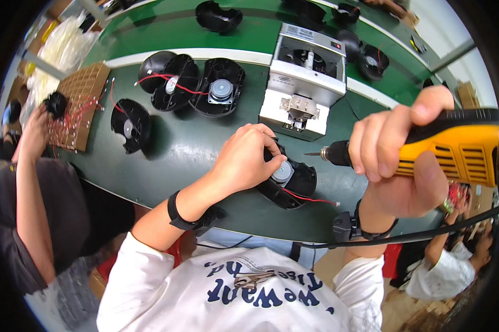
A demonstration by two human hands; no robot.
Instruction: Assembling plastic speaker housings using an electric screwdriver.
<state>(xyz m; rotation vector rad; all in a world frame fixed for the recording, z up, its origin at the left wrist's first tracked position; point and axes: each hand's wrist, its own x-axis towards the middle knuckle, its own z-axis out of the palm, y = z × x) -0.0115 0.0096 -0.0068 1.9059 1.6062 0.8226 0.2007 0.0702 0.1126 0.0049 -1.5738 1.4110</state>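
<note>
A black half-shell speaker housing (301, 178) lies on the bench in front of me, with a round silver speaker magnet (283, 172) set in it. Red wires (310, 198) trail from it to a small white plug. My left hand (248, 157) is closed over the housing's upper left rim, thumb beside the magnet; the curled fingers hide part of that edge. Raised to the right, my right hand (396, 145) grips a yellow and black power screwdriver (451, 148). Its bit (313, 154) points left, above the bench and apart from the housing.
Beyond my hands stands a white and grey bench machine (302, 83). Several black housings, some with red wires, lie left of it, including one speaker shell (220, 88). A green conveyor (155, 33) runs behind. A co-worker's hand (34, 130) is by a cardboard divider (83, 105) at left.
</note>
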